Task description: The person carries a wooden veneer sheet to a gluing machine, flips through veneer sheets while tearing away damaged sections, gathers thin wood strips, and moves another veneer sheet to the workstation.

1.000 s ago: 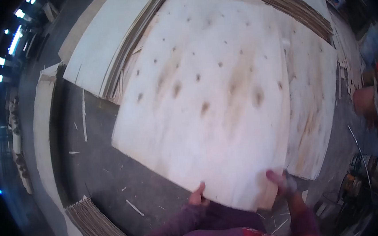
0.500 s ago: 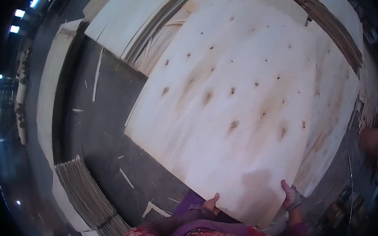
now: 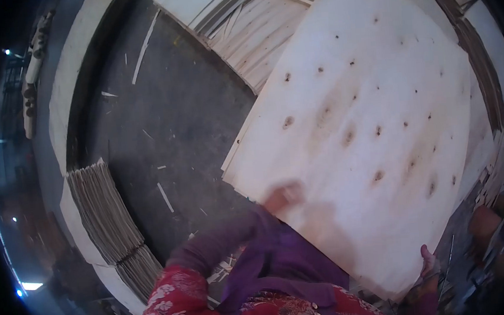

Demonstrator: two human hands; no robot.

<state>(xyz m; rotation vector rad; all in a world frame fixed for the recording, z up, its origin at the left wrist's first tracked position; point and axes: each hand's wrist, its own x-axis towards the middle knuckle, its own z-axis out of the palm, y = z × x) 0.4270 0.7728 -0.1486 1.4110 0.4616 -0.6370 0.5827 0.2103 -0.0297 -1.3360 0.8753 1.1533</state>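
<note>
my right hand [image 3: 429, 261] clasps the wood sheet [image 3: 365, 166], thumb on top; whether my blurred left hand [image 3: 283, 197] grips, i can't tell. uneven pulling could split the wood sheet.

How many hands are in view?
2: the left hand, blurred, at the near-left edge of the pale sheet; the right hand at its right edge, partly hidden.
</note>
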